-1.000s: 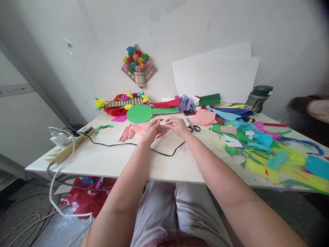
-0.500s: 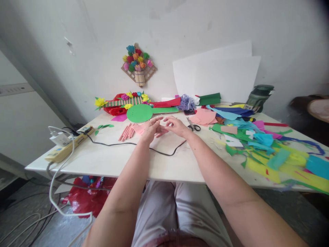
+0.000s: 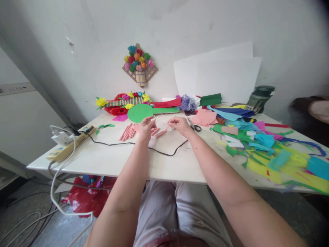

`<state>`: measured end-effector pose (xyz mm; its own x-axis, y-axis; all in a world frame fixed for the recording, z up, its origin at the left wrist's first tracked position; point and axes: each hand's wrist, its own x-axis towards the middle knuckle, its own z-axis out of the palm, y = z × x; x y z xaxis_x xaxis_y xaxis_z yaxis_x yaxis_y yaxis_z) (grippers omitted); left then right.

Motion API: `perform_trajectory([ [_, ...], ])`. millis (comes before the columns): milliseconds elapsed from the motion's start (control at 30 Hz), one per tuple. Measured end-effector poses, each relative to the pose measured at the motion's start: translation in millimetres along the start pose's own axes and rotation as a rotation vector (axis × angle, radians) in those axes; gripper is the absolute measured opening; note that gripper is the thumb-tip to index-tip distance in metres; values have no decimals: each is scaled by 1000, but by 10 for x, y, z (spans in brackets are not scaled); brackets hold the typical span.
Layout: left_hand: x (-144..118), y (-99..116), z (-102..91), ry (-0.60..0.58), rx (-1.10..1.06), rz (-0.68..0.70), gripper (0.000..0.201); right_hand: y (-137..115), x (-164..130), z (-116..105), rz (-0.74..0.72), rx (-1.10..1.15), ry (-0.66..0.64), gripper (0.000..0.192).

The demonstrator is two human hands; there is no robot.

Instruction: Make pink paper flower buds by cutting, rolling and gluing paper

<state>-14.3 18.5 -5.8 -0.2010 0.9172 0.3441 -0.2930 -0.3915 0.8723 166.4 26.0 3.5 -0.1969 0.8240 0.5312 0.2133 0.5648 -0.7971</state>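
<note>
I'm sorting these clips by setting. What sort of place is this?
Probably a home or workshop paper-craft corner: a white table strewn with coloured paper scraps, black-handled scissors, and a paper-flower basket decoration on the wall.

Both bare forearms are stretching far forward; the left hand (image 3: 145, 126) and right hand (image 3: 181, 125) are hovering apart, fingers loosely curled.
</note>
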Motion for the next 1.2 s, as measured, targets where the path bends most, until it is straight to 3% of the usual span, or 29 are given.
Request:
perform_trajectory([
  [500, -85, 33, 123, -182, 9, 7, 30, -53, -10, 54, 32, 31, 38, 12],
  [667, -29, 6, 18, -21, 330, -36, 20, -13, 4, 40, -38, -90, 117, 19],
  [800, -2, -31, -28, -10, 803, 57, 19, 52, 13, 36, -21, -142, 120, 20],
  [867, -18, -48, -15, -26, 931, 104, 19, 73, 15, 34, -15, -160, 118, 20],
  [1067, -63, -118, 10, -92, 823, 151, 43, 97, 13, 42, -30, -226, 109, 17],
  [1200, -39, -110, -8, -99, 863, 146, 40, 122, 20, 47, -21, -219, 122, 14],
])
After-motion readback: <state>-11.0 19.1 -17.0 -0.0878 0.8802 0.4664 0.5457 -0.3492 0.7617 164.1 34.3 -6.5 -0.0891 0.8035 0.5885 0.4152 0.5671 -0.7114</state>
